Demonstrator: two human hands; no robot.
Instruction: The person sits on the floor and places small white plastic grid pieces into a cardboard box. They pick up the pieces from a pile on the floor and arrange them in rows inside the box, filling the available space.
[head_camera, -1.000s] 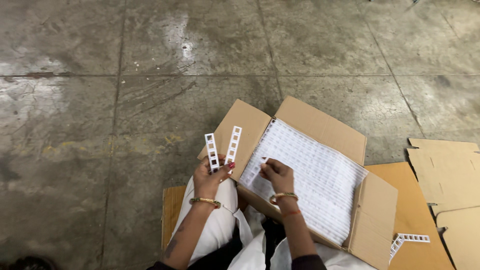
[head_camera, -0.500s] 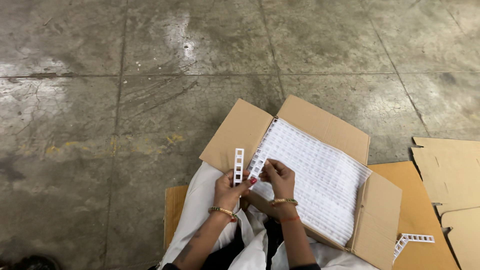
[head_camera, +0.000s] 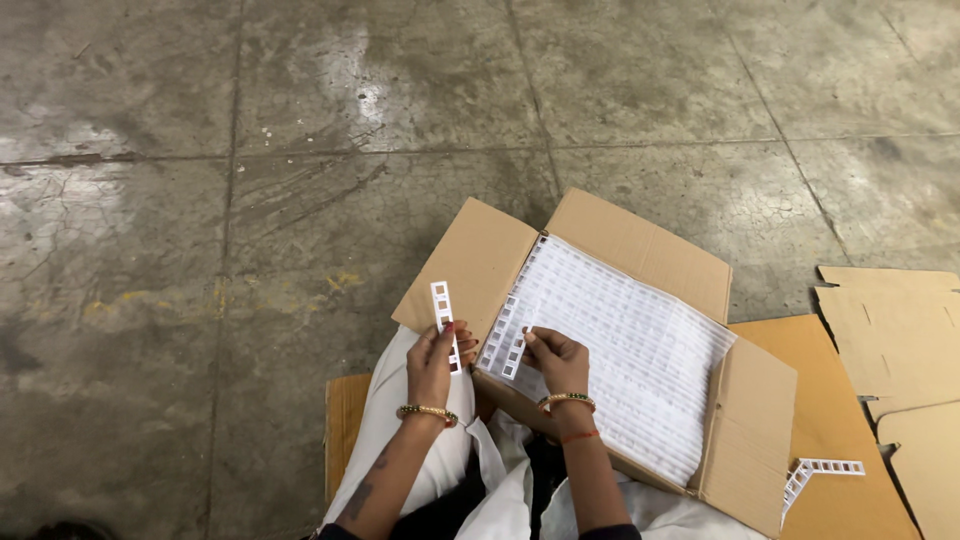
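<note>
Your left hand (head_camera: 432, 362) pinches one white perforated strip (head_camera: 444, 322), upright, long axis near-to-far; just right, your right hand (head_camera: 556, 362) has its fingers closed on the next strip (head_camera: 512, 352) at the open cardboard box's (head_camera: 640, 245) left edge.

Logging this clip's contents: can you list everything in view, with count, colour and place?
Box: one, brown cardboard, open, on the lap.
Strips in box: many, white, packed in rows.
Held strip: one, white, in the left hand.
Loose strip: one, white, on flat cardboard at right.
Flat cardboard: several sheets, brown, right side.
Floor: grey concrete, cracked.
Bangles: gold, one per wrist.
Left hand: holds a strip.
Right hand: pinching strips at the box's near-left corner.
</note>
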